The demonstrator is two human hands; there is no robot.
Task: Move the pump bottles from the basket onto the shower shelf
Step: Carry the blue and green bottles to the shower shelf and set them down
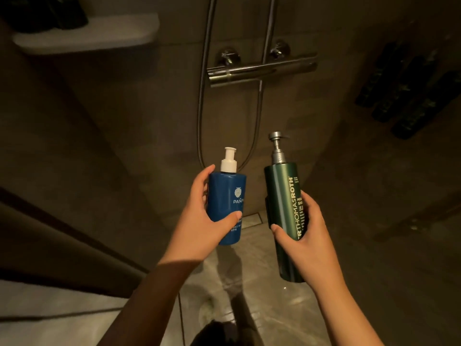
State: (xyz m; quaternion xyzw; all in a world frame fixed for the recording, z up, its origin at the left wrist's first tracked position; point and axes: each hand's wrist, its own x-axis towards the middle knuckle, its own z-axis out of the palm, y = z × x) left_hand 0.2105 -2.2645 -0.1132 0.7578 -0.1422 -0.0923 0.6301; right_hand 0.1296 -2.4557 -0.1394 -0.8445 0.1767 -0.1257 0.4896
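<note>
With the left hand (pixel 199 216) gripping the blue bottle (pixel 225 206) and the right hand (pixel 303 232) the green bottle (pixel 284 211), both upright at center, lifting toward the shelf (pixel 87 33) at eleven o'clock probably suited best, setting them down singly.

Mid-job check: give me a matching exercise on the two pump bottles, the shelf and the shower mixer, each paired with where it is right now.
Things:
1. blue pump bottle
2. green pump bottle
3. white shelf
4. metal mixer bar

Places:
A. gripped by the right hand
B. upper left of the view
C. gripped by the left hand
D. top centre of the view

Pairs: 1-C, 2-A, 3-B, 4-D.
</note>
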